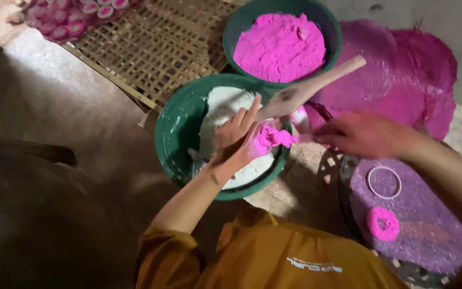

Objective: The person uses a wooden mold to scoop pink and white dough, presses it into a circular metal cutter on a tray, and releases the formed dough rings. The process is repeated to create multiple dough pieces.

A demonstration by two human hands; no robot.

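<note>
My left hand (236,139) is over the near green bowl (175,134) of white dough (223,107) and holds a lump of pink dough (274,136) in its fingers. My right hand (362,134), blurred, hovers just right of that lump with its fingers reaching toward it; I cannot tell whether it holds anything. A wooden paddle (316,85) leans across the bowls above my hands. The far green bowl (332,27) is full of pink dough (279,45).
A purple-dusted round tray (429,235) at lower right carries a white ring (384,182) and a pink ring-shaped piece (383,223). A pink-stained cloth (407,75) lies at the right. A woven bamboo mat (156,48) with several pink-and-white pieces (70,18) sits at upper left.
</note>
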